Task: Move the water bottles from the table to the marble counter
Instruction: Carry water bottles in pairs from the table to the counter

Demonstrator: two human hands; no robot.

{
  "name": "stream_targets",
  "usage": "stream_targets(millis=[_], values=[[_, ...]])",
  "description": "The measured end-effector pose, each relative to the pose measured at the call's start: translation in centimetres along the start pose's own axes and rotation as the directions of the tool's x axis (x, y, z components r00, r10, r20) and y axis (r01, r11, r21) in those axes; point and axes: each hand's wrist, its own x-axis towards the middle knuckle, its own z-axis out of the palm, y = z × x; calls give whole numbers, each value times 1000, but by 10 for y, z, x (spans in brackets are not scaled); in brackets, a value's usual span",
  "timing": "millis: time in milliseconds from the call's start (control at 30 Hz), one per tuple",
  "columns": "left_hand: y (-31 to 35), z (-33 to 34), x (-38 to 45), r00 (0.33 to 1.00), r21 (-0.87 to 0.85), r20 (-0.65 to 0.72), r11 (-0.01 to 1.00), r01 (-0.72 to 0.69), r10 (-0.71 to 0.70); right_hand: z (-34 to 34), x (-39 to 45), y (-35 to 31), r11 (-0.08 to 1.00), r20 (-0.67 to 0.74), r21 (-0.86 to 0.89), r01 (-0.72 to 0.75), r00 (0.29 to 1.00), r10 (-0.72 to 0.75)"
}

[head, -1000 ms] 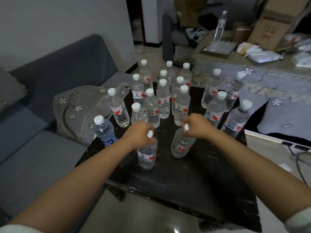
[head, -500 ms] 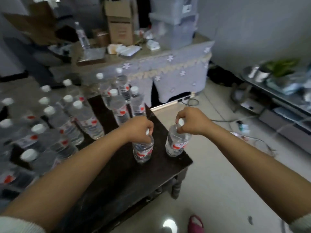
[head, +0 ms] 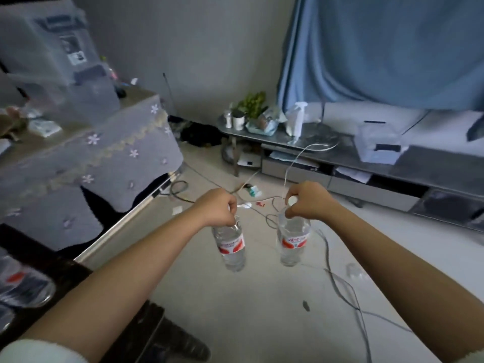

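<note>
Hands (head: 218, 209) (head: 307, 201) grip clear, red-labelled bottles (head: 231, 247) (head: 292, 241).

Your left hand (head: 218, 206) grips one bottle (head: 230, 244) by its neck, your right hand (head: 305, 200) another bottle (head: 292, 239); both hang below your fingers, side by side over the floor (head: 248, 297). The marble counter (head: 340, 150) lies beyond your fingertips.

Two bottles (head: 230, 244) (head: 292, 242): clear glossy plastic, red paper-like labels. Low counter (head: 366, 153): polished grey stone look. Curtain (head: 379, 48): blue matt cloth. Floor (head: 248, 297): smooth pale tile.
</note>
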Motion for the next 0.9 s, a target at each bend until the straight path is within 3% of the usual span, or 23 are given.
stream_targets(millis=[200, 400, 567, 700, 900], values=[[100, 17, 106, 999, 79, 32, 996, -39, 37, -51, 40, 134, 991, 19, 46, -128, 992, 128], [191, 35, 210, 991, 151, 37, 980, -132, 128, -87, 86, 254, 947, -51, 131, -293, 952, 302], [232, 38, 298, 983, 182, 88, 967, -177, 163, -114, 123, 335, 882, -89, 223, -416, 892, 443], [278, 32, 378, 949, 230, 146, 924, -306, 278, -148, 155, 399, 846, -85, 228, -482, 856, 510], [361, 25, 485, 864, 236, 205, 833, -500, 461, -198, 179, 488, 722, -138, 308, -619, 722, 678]])
